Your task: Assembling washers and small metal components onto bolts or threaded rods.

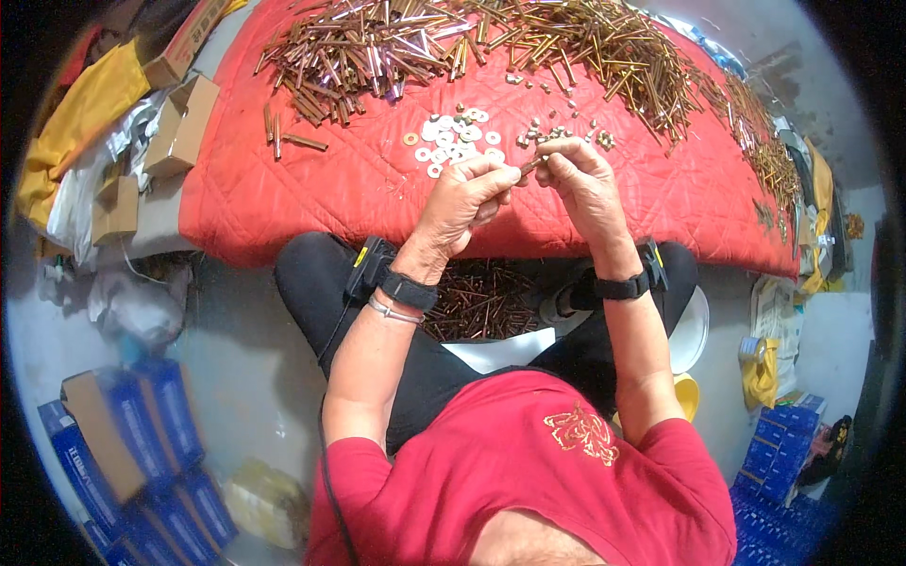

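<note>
Between my two hands, over the near part of the red quilted cover, is a short brownish metal rod (531, 167). My left hand (460, 203) pinches its left end between thumb and fingertips. My right hand (585, 186) is closed at its other end, thumb against forefinger; whether a small nut sits there is hidden by the fingers. Just beyond my left hand lie loose pale flat washers (444, 138), one of them orange. Small metal nuts (535, 132) are scattered beyond my right hand.
Heaps of copper-coloured metal tubes (363, 57) and thin rods (623, 57) cover the far side of the red cover (255, 193). More rods (479, 300) lie below, between my legs. Blue boxes (142, 424) stand at left, others (779, 439) at right. Open cartons (184, 127) stand at far left.
</note>
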{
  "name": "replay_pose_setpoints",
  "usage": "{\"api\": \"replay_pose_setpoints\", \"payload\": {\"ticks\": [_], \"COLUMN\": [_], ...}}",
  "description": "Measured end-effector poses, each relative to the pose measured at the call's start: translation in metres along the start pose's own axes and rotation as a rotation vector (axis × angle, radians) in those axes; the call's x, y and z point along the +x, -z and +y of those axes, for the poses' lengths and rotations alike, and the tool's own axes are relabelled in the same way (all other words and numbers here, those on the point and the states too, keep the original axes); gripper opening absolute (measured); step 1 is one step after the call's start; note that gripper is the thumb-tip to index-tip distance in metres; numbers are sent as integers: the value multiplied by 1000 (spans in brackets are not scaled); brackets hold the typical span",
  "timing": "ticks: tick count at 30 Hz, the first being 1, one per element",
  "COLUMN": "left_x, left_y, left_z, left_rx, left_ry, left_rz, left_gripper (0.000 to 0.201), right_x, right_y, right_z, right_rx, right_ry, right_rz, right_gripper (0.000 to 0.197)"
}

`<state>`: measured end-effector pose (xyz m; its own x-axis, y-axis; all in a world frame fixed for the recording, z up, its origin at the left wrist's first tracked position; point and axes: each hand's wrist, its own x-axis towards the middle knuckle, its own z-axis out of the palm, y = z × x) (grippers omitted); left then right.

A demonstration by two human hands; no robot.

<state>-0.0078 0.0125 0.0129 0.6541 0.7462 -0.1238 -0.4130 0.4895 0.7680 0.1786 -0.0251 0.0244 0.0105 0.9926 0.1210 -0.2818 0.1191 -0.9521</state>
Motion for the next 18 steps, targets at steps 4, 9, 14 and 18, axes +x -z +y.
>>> {"api": "replay_pose_setpoints", "payload": {"ticks": [4,9,14,18], "left_x": [0,0,-1,0], "left_y": [0,3,5,-1], "left_z": [1,2,3,-3], "left_rx": [30,-16,-70,311], "left_ry": [-3,69,169,-92], "left_rz": [22,-21,-75,2], "left_gripper": [12,13,14,14], "right_x": [2,3,0,-4], "right_y": [-3,-8,-11,-18], "right_z": [-2,-8,-18,-24], "right_rx": [-101,-127,-461,-801], "right_ry": [16,118,199,252], "right_rz": [-3,15,-61,-87], "right_gripper": [18,29,36,36]}}
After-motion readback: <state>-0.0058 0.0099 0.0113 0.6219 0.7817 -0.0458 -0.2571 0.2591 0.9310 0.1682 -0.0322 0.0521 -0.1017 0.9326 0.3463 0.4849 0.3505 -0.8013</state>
